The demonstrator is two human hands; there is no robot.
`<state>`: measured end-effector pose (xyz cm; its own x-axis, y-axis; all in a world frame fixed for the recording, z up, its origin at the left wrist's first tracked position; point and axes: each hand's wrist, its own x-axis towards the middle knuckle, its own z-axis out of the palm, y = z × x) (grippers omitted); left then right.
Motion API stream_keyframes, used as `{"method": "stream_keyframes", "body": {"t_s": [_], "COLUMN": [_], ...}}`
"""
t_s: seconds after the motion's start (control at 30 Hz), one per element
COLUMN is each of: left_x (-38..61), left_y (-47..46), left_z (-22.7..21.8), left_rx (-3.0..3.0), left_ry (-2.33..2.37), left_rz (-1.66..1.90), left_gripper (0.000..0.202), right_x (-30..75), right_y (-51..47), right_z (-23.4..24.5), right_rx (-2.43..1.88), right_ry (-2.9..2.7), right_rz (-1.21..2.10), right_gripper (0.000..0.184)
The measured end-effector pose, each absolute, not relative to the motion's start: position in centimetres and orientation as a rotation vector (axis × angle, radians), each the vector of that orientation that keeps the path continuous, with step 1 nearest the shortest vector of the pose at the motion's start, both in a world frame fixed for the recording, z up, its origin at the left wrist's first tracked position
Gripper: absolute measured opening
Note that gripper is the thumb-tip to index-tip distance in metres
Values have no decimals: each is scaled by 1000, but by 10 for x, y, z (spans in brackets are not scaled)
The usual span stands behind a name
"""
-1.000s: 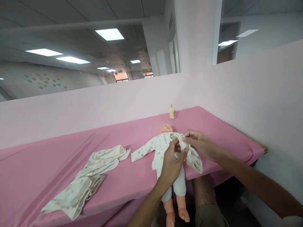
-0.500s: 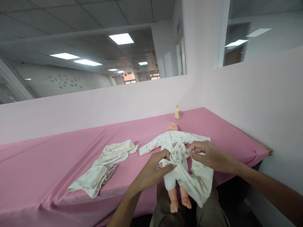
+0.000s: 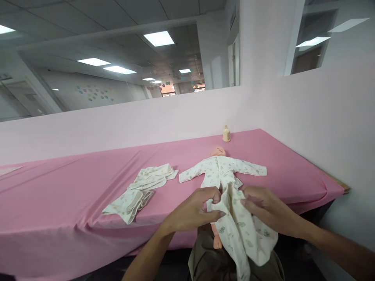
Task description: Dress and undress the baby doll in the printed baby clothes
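Observation:
A baby doll (image 3: pixel 217 152) lies on its back at the table's front edge, wearing a white printed long-sleeved top (image 3: pixel 217 168) with both sleeves spread out. Over its lower body I hold up a pair of white printed baby pants (image 3: pixel 238 230), whose legs hang down over my lap. My left hand (image 3: pixel 196 208) pinches one side of the waist between thumb and fingers. Closed on the opposite side is my right hand (image 3: pixel 268 208). The waist opening faces the doll's top. One bare doll foot (image 3: pixel 217 241) shows below my left hand; the other is hidden behind the pants.
Left of the doll lie a loosely folded white garment (image 3: pixel 155 175) and a folded printed cloth (image 3: pixel 129 203). A cream bottle (image 3: pixel 226 134) stands behind the doll's head near the wall. The pink sheet (image 3: pixel 73 183) drapes over the table's front edge. Walls border the back and right.
The pants, bunched before, are now straightened with the waist opening held wider and the legs hanging down. My right hand has moved lower. The camera view has shifted slightly.

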<state>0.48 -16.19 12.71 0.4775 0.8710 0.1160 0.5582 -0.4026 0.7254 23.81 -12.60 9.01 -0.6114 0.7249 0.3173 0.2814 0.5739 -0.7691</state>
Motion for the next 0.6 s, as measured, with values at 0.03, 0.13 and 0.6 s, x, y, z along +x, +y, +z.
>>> {"method": "stream_keyframes", "body": {"t_s": [0.03, 0.13, 0.6], "left_x": [-2, -20, -32], "left_y": [-162, -162, -146], "left_z": [127, 130, 145], "left_rx": [2091, 2066, 2277], "left_ry": [1185, 1181, 1147], "left_rz": [663, 695, 352], "left_gripper": [28, 29, 27], "right_x": [244, 264, 284], "right_y": [-122, -109, -89], "right_z": [88, 85, 76], "right_rx": [-834, -914, -1010], "right_ry": [-2124, -1953, -1805], "right_rz": [928, 947, 961], "right_gripper": [36, 41, 25]}}
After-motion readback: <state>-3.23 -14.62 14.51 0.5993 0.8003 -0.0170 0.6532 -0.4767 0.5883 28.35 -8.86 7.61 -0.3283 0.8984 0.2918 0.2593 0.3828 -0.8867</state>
